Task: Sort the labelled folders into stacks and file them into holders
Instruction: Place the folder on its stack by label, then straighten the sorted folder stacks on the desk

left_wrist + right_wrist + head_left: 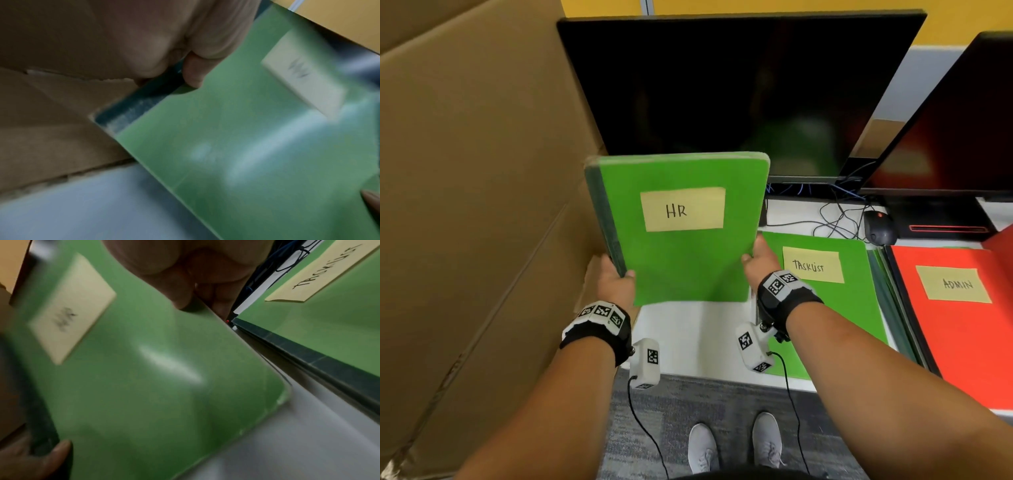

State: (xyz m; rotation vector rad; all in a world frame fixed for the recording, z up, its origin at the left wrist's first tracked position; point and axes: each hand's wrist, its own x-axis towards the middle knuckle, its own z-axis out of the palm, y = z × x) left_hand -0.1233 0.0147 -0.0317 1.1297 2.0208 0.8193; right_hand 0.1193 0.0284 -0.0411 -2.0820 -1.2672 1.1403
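Note:
A stack of green folders [688,253] labelled "HR" is held tilted above the white desk [698,339], in front of the monitor. My left hand [616,277] grips its dark-spined left edge, thumb on the cover. My right hand [756,258] grips the right edge, thumb on top and fingers behind. In the left wrist view the thumb pinches the HR stack [236,138] near the spine. The right wrist view shows my thumb on the cover of the HR stack [154,386]. A green "TASKLIST" stack [835,294] and a red "ADMIN" stack [962,325] lie flat on the right.
A large cardboard box [476,205] stands along the left, close to the folder stack. A black monitor [739,89] rises behind it, a second screen [955,130] at the right. Cables and a black mouse [878,228] lie behind the Tasklist stack. No holder is in view.

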